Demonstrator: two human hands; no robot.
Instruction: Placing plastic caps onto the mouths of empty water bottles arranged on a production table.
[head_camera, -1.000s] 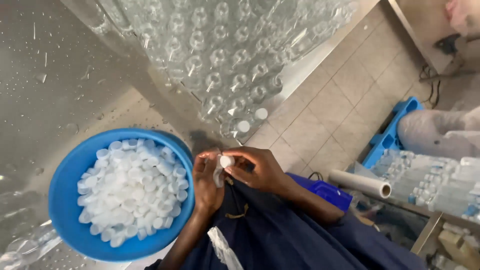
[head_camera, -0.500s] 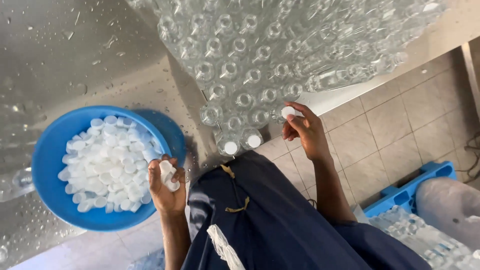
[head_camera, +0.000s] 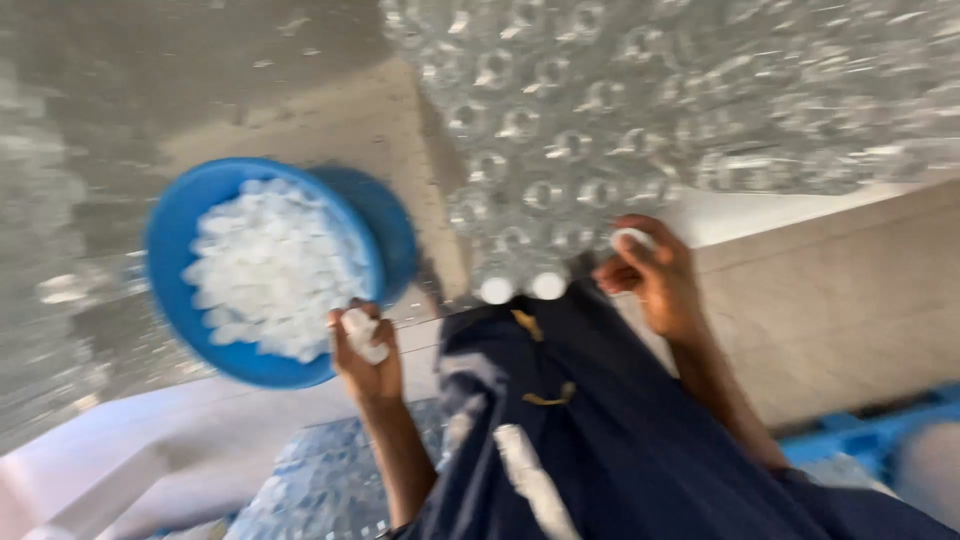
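Observation:
My left hand (head_camera: 366, 358) is closed around several white bottle caps (head_camera: 362, 335), just off the near rim of a blue bowl (head_camera: 190, 320) heaped with more white caps (head_camera: 268, 265). My right hand (head_camera: 655, 275) pinches one white cap (head_camera: 632, 238) against the top of a clear bottle at the near edge of a large block of clear plastic bottles (head_camera: 620, 130). Two bottles beside it, the capped bottles (head_camera: 522, 287), carry white caps. The picture is blurred by motion.
The bowl sits on a wet metal table (head_camera: 130, 90). My dark blue garment (head_camera: 600, 440) fills the lower middle. A tiled floor (head_camera: 860, 300) lies to the right, with a blue pallet (head_camera: 880, 430) at the lower right.
One second ago both hands met over a cap near the bowl. The right hand then carried a cap out to the bottles and now presses it there; the left stays by the bowl.

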